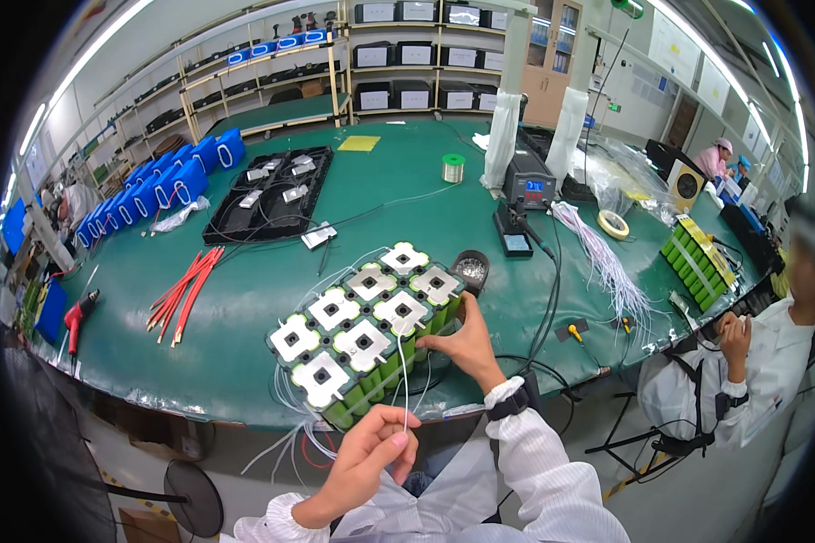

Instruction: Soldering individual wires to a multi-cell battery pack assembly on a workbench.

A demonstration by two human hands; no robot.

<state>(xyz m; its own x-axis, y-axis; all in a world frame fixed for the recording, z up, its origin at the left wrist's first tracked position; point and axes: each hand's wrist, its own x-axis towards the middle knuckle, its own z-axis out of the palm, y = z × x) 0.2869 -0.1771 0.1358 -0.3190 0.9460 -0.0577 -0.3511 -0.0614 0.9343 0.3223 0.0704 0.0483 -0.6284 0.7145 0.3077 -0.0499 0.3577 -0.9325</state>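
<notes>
Lying between both hands, green battery pack.

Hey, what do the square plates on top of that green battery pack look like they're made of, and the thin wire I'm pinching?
The square plates look like bare metal, likely nickel strip: pale, matte-silvery sheen. The thin wire looks white plastic-insulated, smooth and limp between left hand and right hand.

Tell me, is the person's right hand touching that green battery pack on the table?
Touching. The head view shows the right hand with its fingertips pressed against the near side of the green battery pack, no gap visible between them.
</notes>
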